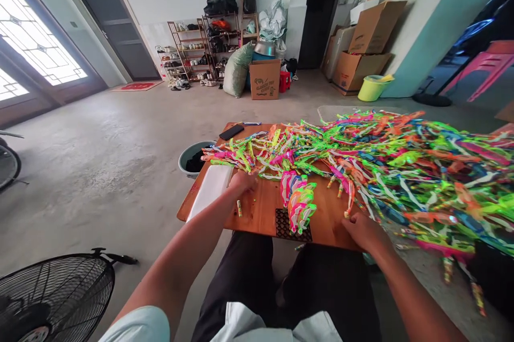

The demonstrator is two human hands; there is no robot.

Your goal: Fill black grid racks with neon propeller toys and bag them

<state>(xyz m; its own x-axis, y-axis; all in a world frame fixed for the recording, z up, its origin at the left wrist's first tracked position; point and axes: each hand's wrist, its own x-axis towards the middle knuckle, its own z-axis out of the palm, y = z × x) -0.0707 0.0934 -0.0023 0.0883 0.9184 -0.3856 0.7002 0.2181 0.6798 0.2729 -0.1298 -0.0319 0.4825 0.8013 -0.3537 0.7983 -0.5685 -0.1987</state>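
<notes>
Across the wooden table (261, 197) and beyond its right side spreads a large pile of bright plastic toys (385, 154) in green, orange, pink and blue. My left hand (243, 182) is at the near edge of the pile, its fingers closed; what they hold is too small to name. Near the table's right edge, my right hand (359, 228) pinches the end of an orange and pink toy (350, 200). Between the hands, a neat stack of similar toys (299, 203) rests partly on a black grid (282, 220).
A white tray (211, 187) and a black phone (232, 132) lie on the table's left side. Left of it stands a basin (185, 157) holding dark cloth. A black fan (60, 294) is at the lower left. Cardboard boxes (363, 69) stand behind.
</notes>
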